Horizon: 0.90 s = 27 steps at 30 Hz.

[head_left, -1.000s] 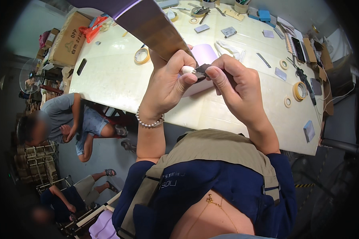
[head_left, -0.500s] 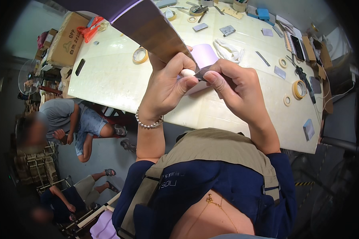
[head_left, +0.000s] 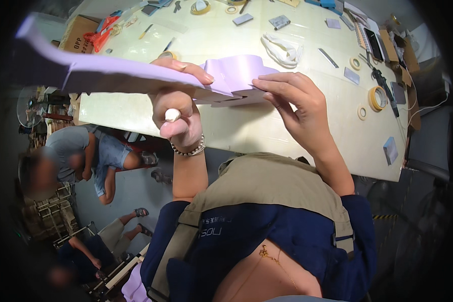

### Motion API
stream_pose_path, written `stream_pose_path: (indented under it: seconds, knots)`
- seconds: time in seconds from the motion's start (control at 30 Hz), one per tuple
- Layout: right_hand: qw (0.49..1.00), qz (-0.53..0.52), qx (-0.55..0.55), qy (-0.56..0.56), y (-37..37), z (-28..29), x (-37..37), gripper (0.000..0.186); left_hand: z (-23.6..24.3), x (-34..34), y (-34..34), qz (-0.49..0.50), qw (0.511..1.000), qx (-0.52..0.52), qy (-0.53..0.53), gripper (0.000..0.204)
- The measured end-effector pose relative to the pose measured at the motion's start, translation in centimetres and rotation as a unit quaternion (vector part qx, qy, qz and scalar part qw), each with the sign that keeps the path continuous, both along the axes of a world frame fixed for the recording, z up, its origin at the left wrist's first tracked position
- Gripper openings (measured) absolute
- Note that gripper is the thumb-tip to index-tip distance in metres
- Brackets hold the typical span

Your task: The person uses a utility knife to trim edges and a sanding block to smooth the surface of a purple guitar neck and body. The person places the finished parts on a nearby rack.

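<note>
A long lilac piece, flat along its arm and curved at the right end, is held up level over the table. My left hand is closed on its middle, with fingers over the top edge and the thumb below. A small white rounded thing shows between thumb and bent finger; whether it is held or covers a fingertip I cannot tell. My right hand pinches the curved lilac end, fingertips on its upper surface and thumb under its edge. A dark notch shows in the underside between the hands.
On the white table lie a white cloth strap, several tape rolls, a steel ruler, a sanding block and a black corded tool. A cardboard box stands at left. Two people sit left, beyond the table.
The lilac piece has turned from steeply slanted to nearly level. My left hand has rolled and moved left. The thin dark blade-like thing at my right fingertips no longer shows.
</note>
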State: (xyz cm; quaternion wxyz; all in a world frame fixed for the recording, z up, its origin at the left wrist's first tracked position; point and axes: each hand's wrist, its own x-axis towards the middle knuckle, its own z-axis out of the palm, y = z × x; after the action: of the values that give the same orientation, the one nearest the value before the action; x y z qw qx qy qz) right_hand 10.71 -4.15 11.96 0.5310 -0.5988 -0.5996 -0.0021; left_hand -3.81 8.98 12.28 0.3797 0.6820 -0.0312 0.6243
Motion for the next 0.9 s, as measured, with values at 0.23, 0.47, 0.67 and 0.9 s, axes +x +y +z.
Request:
stream_pose_path:
  seconds: [0.23, 0.47, 0.67, 0.9]
  knots:
    - [0.988, -0.068, 0.016, -0.136, 0.5, -1.7, -1.2, 0.026, -0.2, 1.0, -0.5, -0.01, 0.995, 0.097, -0.014, 0.068]
    - [0.976, -0.097, 0.034, -0.193, 1.3, -1.8, -1.2, 0.024, 0.0, 1.5, -0.6, -0.006, 0.995, 0.101, -0.015, 0.067]
    - [0.97, -0.11, 0.031, -0.214, 1.5, -1.8, -1.3, 0.022, 0.3, 1.3, -0.8, -0.014, 0.995, 0.093, 0.015, 0.063]
    - [0.972, -0.095, -0.018, -0.213, 1.2, -0.8, -1.2, 0.029, 0.3, 1.1, -1.1, -0.03, 0.997, 0.066, 0.033, 0.064]
